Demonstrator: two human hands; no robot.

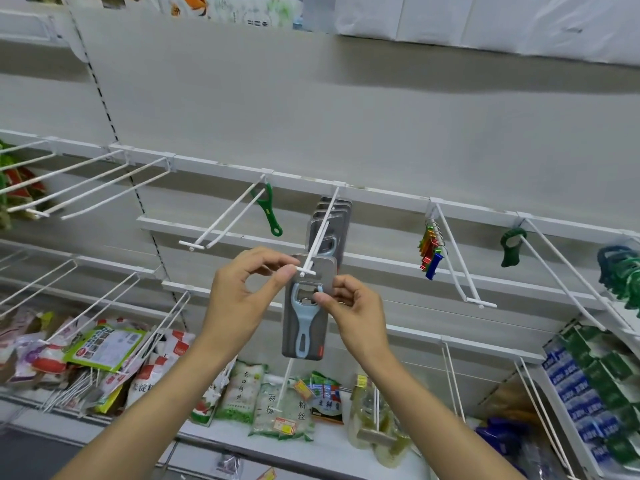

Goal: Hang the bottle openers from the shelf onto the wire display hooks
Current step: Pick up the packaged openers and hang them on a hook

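Observation:
A light-blue bottle opener on a grey card [306,336] hangs at the tip of a white wire hook [320,233]. My right hand [353,306] pinches the card's right edge beside the opener's head. My left hand [242,292] pinches the hook's crossbar tip at the card's top left. Several more carded openers [330,220] hang further back on the same hook. A green opener [269,211] hangs on the hook to the left.
Coloured clips [430,251] and a dark green opener [512,247] hang on hooks to the right. Bare wire hooks [86,178] stick out at left. Bags of food [273,400] lie on the shelf below, blue and green packs [588,386] at right.

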